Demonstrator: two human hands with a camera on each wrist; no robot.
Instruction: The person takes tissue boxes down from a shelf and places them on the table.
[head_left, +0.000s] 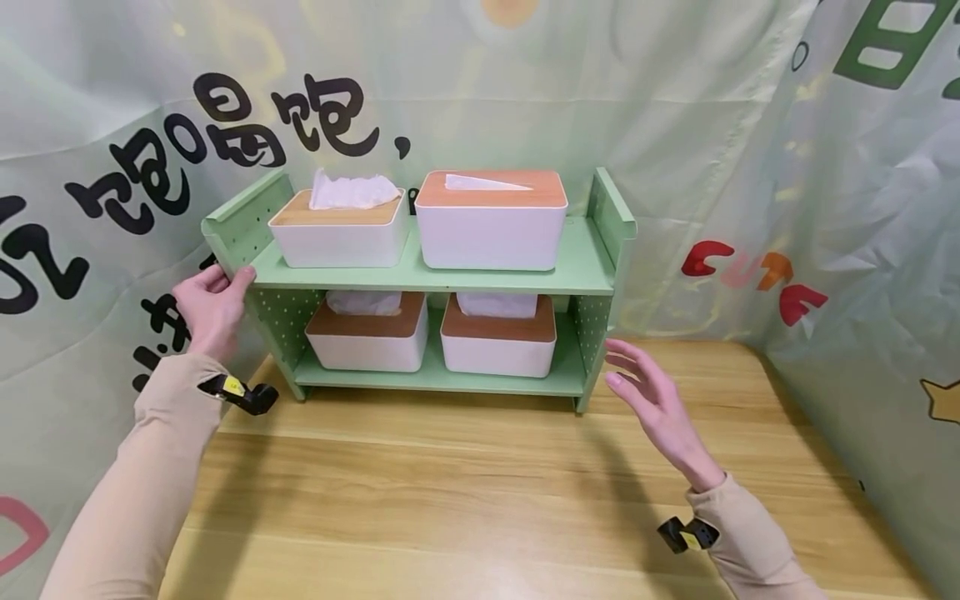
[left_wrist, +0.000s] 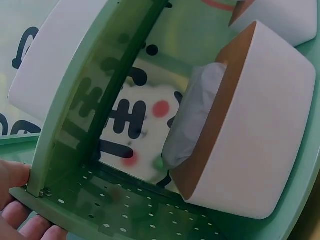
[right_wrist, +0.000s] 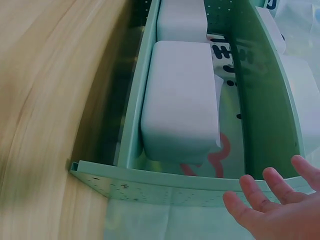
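A green two-tier shelf (head_left: 435,279) stands on the wooden table against the curtain. My left hand (head_left: 213,308) grips its left side panel at the height of the upper board. In the left wrist view, the thumb (left_wrist: 17,175) and fingers lie on either side of that panel's edge. My right hand (head_left: 652,400) is beside the right panel with its fingers extended. In the right wrist view the fingertips (right_wrist: 247,182) overlap the panel's edge; I cannot tell whether they touch it. White tissue boxes with wood-coloured lids stand on both tiers, including an upper-left box (head_left: 337,242) and a taller upper-right box (head_left: 491,237).
On the lower tier are a left tissue box (head_left: 367,346) and a right tissue box (head_left: 498,350), with tissue showing on top. The wooden tabletop (head_left: 450,500) extends in front of the shelf. A printed curtain (head_left: 675,142) hangs behind and along both sides.
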